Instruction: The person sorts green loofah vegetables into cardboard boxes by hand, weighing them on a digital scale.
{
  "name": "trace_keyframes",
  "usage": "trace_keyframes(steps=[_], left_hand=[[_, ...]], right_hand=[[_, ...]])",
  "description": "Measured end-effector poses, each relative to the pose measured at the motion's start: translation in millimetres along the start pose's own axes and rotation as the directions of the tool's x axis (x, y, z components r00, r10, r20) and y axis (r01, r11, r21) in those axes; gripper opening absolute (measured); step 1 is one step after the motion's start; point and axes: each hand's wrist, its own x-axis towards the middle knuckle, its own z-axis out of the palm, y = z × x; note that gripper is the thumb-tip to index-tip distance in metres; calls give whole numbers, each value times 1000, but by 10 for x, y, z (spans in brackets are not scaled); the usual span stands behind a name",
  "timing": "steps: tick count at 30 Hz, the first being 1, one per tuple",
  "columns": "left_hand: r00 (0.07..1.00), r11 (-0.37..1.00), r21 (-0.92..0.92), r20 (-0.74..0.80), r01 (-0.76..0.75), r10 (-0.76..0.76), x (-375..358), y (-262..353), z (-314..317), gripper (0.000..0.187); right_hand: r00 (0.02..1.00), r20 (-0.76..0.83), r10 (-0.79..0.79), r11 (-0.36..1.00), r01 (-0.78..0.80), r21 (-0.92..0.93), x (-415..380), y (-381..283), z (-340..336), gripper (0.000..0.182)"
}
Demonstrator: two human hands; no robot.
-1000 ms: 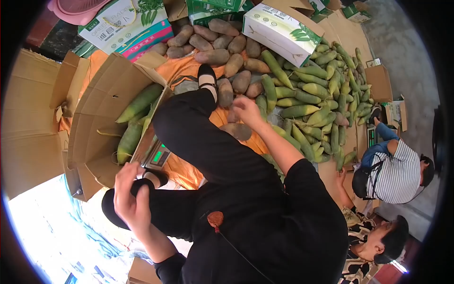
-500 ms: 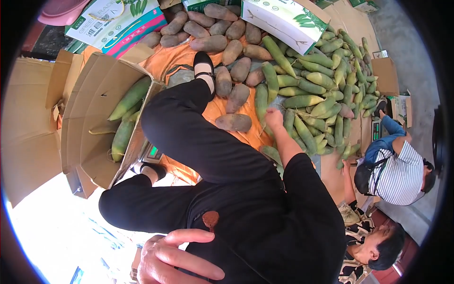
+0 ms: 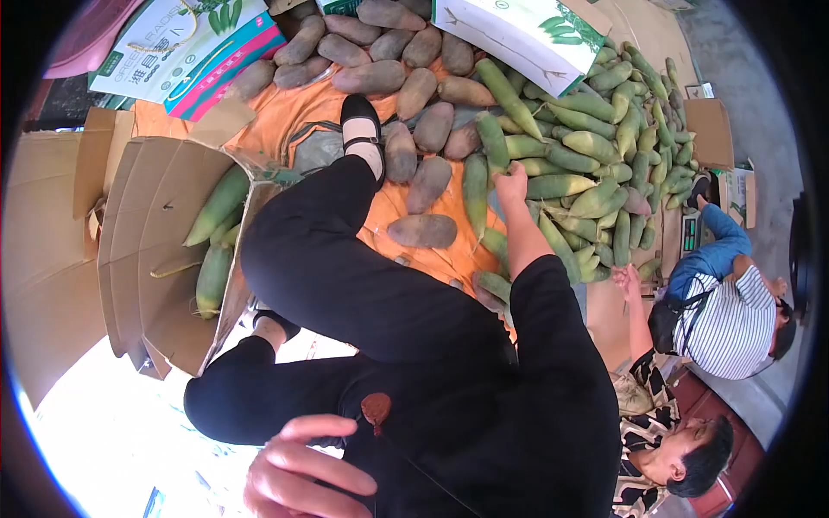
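My right hand (image 3: 511, 183) reaches into the edge of a heap of green radishes. Its fingers are closed round the lower end of one green radish (image 3: 492, 142), which lies among the others. Below that hand, another long green radish (image 3: 474, 194) rests on the orange sheet (image 3: 393, 211). Near my lap, my left hand (image 3: 302, 470) hovers with its fingers stretched apart and nothing in them. To the left, an open cardboard box (image 3: 160, 250) holds several green radishes (image 3: 213, 281).
Brownish oblong roots (image 3: 430, 186) lie scattered round my black shoe (image 3: 360, 121). Printed radish cartons (image 3: 186, 56) stand at the top. At the right are a person in a striped shirt (image 3: 725, 324) and another person's outstretched hand (image 3: 628, 281), near a scale (image 3: 690, 233).
My right hand has moved up to the radish's lower end. My left hand stays by my lap. The other person's hand at the right has risen slightly. The whole view has shifted a little.
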Motion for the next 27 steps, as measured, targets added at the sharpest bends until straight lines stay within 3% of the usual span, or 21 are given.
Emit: trace_keyframes(steps=[1, 3, 4, 5, 8, 10, 11, 13, 15, 17, 19, 21, 23, 25, 27], left_hand=[[998, 999, 27, -54, -23, 25, -1, -61, -29, 4], [984, 982, 171, -170, 75, -45, -125, -73, -126, 12], [973, 980, 191, -233, 57, -11, -178, -126, -217, 13], [925, 945, 301, -379, 127, -4, -214, -139, -187, 15], [896, 834, 492, -445, 249, -5, -545, -103, -541, 33], [856, 777, 536, -517, 332, -9, -646, -89, -672, 39], [855, 774, 538, -519, 334, -8, -693, -73, -709, 39], [561, 563, 401, -816, 722, -137, -856, -55, -765, 35], [380, 490, 243, -903, 837, -202, -928, -123, -904, 35], [406, 400, 288, -878, 870, -252, -994, -158, -1044, 36], [421, 405, 296, -867, 865, -266, -1105, -190, -1143, 37], [441, 271, 372, -856, 888, -270, -1151, -173, -1197, 36], [476, 181, 442, -837, 879, -269, -1144, -159, -1204, 35], [489, 200, 451, -842, 870, -227, -1187, -219, -1219, 32], [474, 167, 443, -834, 881, -284, -1188, -238, -1203, 30]], right_hand=[[999, -14, -42, 999, 41, -28, 81, -32, 26, 69], [999, -12, -42, 999, 42, -33, 155, -182, -5, 75], [999, -8, -41, 998, 41, -41, 183, -256, -11, 81], [999, -5, -42, 998, 42, -39, 275, -208, 66, 81], [995, 63, -83, 989, 74, 128, 409, -197, 220, 88], [999, 41, 27, 953, -13, -302, 110, -657, -25, 82], [999, 44, 24, 953, -10, -301, 70, -741, -56, 82], [998, 64, 23, 873, 11, -488, 8, -832, -65, 72], [996, 93, 17, 872, 30, -488, -33, -848, -78, 66], [988, 157, -11, 853, 91, -513, -89, -845, -53, 58], [967, 211, -145, 819, 237, -523, -214, -811, -50, 59], [955, 225, -193, 825, 282, -489, -322, -836, -71, 58], [942, 232, -242, 868, 318, -382, -391, -850, -130, 58], [922, 218, -320, 877, 375, -301, -458, -996, -193, 58], [834, 220, -506, 837, 536, -108, -507, -1216, -332, 59]])
